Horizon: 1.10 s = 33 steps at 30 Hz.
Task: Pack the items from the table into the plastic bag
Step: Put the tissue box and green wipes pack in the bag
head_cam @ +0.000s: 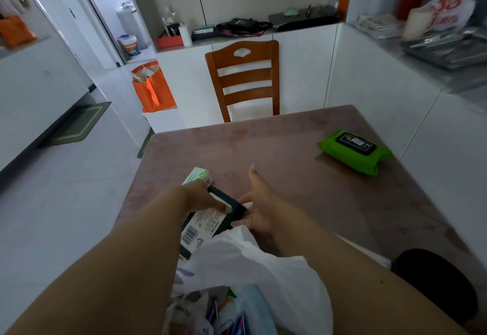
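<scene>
Head view: the left hand [204, 197] grips a flat carded package [203, 222] at the desk's [290, 150] near-left edge; the right hand [259, 203] lies open beside it. The white plastic bag [263, 268] gapes below; green wet wipes [354, 151] sit by the right edge.

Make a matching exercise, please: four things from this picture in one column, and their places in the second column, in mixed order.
1. wipes pack
2. chair
3. orange bag
4. plastic bag

a. on the floor, left of the chair
b. at the table's near edge, under the arms
c. beyond the table's far edge
d. on the table, far right

Pairs: 1-d, 2-c, 3-a, 4-b
</scene>
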Available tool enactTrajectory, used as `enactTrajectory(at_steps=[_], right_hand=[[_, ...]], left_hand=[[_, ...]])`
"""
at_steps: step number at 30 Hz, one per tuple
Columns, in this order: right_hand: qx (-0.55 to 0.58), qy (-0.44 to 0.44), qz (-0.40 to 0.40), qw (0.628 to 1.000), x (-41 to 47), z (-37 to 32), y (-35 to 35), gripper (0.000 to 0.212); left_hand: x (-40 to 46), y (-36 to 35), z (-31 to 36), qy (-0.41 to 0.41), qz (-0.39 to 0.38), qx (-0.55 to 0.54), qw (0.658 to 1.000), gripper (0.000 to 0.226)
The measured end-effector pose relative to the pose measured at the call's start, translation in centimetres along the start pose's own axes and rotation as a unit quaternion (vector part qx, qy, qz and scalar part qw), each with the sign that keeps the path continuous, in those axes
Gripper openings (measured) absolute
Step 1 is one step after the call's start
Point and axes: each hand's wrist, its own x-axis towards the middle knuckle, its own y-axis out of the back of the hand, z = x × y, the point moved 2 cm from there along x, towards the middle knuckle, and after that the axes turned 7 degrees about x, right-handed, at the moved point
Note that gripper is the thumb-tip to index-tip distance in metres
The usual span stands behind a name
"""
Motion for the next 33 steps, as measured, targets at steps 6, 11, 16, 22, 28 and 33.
enactTrajectory(at_steps=[6,11,16,22,28,33], right_hand=[[0.015,0.044,-0.033,0.998,-1.5,-3.2,0.6,0.091],[-0.094,0.178,0.114,0.973,-1.5,-7.4,4.3,0.083],[-0.041,0.157,0.048,0.986,-1.3,-8.6,7.1,0.089],[-0.086,0.251,0.154,0.952,0.0,-11.7,11.3,0.083],[-0.341,0.352,0.397,0.776,0.8,-16.1,18.0,0.036],[-0.479,0.189,0.472,0.716,2.6,-19.0,21.5,0.051]], left_hand=[[-0.6,1.3,3.6,-0.102,0.138,-0.072,0.982,0.116],[-0.8,4.7,6.3,-0.116,0.158,-0.253,0.947,0.081],[0.0,3.2,11.3,-0.143,0.043,-0.472,0.869,0.067],[2.8,-0.6,15.4,-0.119,-0.051,-0.481,0.867,0.052],[5.0,-3.1,17.4,-0.124,-0.112,-0.601,0.781,0.035],[7.3,-5.1,17.8,-0.105,-0.121,-0.648,0.745,0.028]])
